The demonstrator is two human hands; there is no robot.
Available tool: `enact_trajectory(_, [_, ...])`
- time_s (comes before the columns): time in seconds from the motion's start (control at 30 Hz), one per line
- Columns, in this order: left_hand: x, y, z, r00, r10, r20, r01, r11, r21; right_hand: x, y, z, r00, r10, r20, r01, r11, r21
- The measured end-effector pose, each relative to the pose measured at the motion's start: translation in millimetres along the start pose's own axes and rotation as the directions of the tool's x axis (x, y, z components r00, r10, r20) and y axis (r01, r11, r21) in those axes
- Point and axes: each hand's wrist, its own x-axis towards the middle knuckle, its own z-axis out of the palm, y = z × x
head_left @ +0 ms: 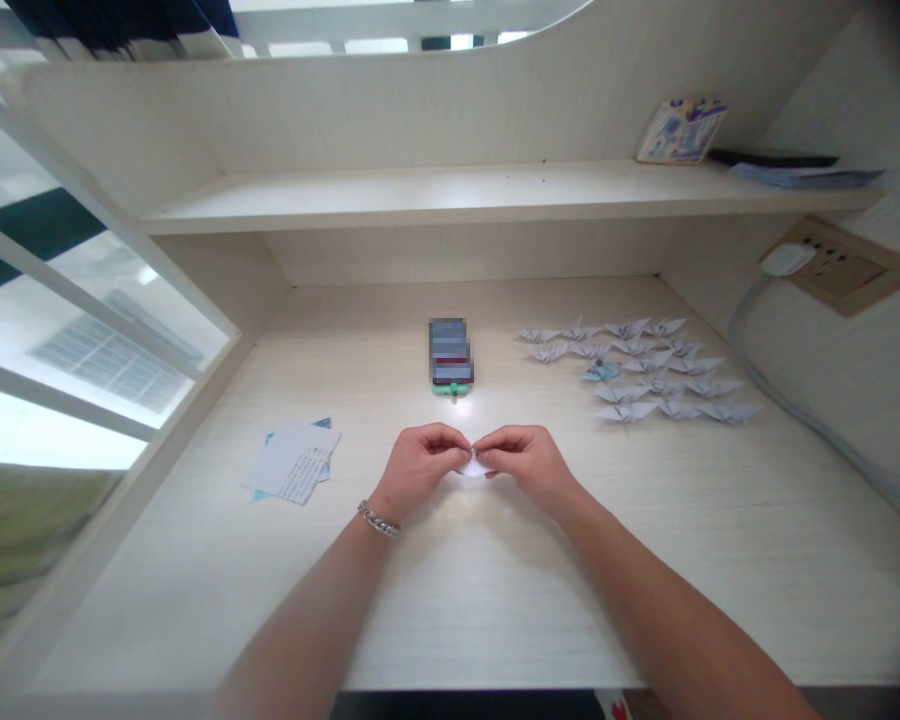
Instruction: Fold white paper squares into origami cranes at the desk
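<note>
Between my two hands is a small folded piece of white paper [474,467], low over the middle of the desk. My left hand [429,457], with a silver chain bracelet [379,519] on its wrist, pinches the paper's left side between thumb and fingers. On the opposite side my right hand [523,458] pinches it the same way. The fingers cover much of the paper, so its exact folds are hidden. Several white folded paper cranes [637,388] stand in rows at the right, with one blue crane [601,371] among them.
A phone [451,352] lies beyond my hands. At the left is a stack of paper sheets [292,462], the top one bearing writing. A cable [787,405] runs from a wall socket [844,265] down the right side. A shelf [420,195] spans the back, holding a small packet [681,131].
</note>
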Motion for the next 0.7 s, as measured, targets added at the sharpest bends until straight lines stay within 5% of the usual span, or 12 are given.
enact_trajectory(0.33, [-5.3, 0.6, 0.4, 0.991, 0.132, -0.031, -0.123, 0.971, 0.205, 0.5, -0.4, -3.6, 0.999, 0.019, 0.026, -0.017, 0.998, -0.058])
enact_trajectory(0.7, [-1.2, -5.9, 1.0, 0.996, 0.076, -0.054, -0.074, 0.997, 0.035, -3.0, -5.4, -2.5, 0.986, -0.169, 0.01, 0.162, 0.92, -0.358])
